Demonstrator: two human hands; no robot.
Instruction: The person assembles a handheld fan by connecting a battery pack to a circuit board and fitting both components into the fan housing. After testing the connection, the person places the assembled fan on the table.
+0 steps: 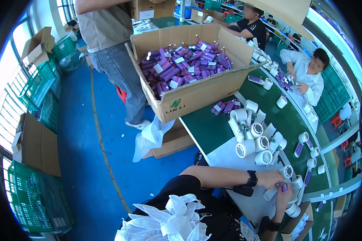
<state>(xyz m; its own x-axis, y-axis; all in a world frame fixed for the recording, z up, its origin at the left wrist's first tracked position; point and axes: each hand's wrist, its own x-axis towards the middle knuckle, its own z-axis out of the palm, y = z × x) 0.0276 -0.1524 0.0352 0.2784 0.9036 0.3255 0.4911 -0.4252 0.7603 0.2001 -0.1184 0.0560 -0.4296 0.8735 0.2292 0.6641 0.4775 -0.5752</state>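
My right hand (284,196) is closed around a small purple battery pack (284,187) over the near part of the bench. My left hand (269,178) meets it from the other side, its fingertips pinched together at the end of the pack; what they grip is too small to make out. Just beyond my hands lies a white round-headed fan housing (285,172). More white housings (264,157) are heaped to the left of my hands on a pale sheet (229,156), some with open handles showing green boards.
A large cardboard box (205,94) full of purple battery packs (185,64) stands on the green bench (197,128). Loose packs (228,107) lie beside it. A co-worker in white (309,76) works across the line; another person (108,40) stands behind the box. Green crates (32,197) line the windows.
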